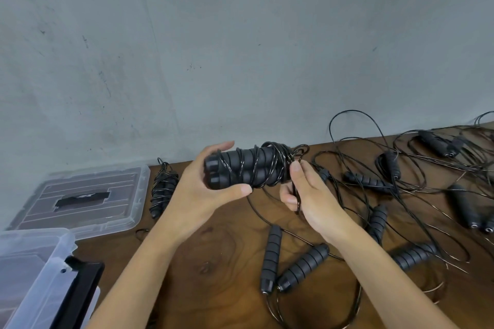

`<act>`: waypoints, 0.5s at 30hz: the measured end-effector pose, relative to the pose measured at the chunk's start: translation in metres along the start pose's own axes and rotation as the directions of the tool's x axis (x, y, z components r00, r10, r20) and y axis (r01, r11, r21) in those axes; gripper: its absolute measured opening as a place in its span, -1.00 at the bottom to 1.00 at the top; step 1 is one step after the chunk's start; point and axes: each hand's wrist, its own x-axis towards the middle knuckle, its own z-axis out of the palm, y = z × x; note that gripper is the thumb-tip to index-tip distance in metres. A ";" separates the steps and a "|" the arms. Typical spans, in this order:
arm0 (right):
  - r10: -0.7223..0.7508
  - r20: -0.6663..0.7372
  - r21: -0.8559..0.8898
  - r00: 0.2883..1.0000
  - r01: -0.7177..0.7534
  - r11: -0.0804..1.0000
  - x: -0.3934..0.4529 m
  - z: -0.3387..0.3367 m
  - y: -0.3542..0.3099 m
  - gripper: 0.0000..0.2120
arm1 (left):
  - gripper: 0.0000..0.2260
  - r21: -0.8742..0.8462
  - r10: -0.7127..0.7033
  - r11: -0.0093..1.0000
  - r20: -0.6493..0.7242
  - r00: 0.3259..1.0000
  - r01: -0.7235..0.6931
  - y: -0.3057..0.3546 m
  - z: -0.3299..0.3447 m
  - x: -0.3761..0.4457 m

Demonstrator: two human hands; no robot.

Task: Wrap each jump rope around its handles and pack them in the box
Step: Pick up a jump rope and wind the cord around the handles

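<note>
My left hand (203, 192) grips a pair of black ribbed jump rope handles (248, 168), held side by side above the wooden table, with thin black rope coiled around them. My right hand (307, 195) pinches the loose end of that rope (295, 195) just right of the handles. A wrapped jump rope bundle (161, 189) lies on the table near the wall. The clear plastic box (34, 270) stands at the bottom left.
The box's clear lid (112, 211) lies flat behind the box. Several unwrapped jump ropes with black handles (299, 267) and tangled cords (401, 173) spread across the right half of the table (213, 262). A grey wall rises behind.
</note>
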 end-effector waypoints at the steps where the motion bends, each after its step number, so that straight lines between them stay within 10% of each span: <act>1: -0.004 -0.001 -0.014 1.000 0.004 1.000 0.000 -0.001 -0.001 -0.64 | -0.35 0.022 0.014 1.000 -0.006 1.000 -0.013 0.004 0.002 0.000; 15: -0.067 -0.040 -0.120 0.997 0.061 0.991 0.000 -0.015 -0.004 -0.65 | -0.36 0.172 0.041 0.985 -0.077 0.996 -0.028 -0.006 0.017 -0.004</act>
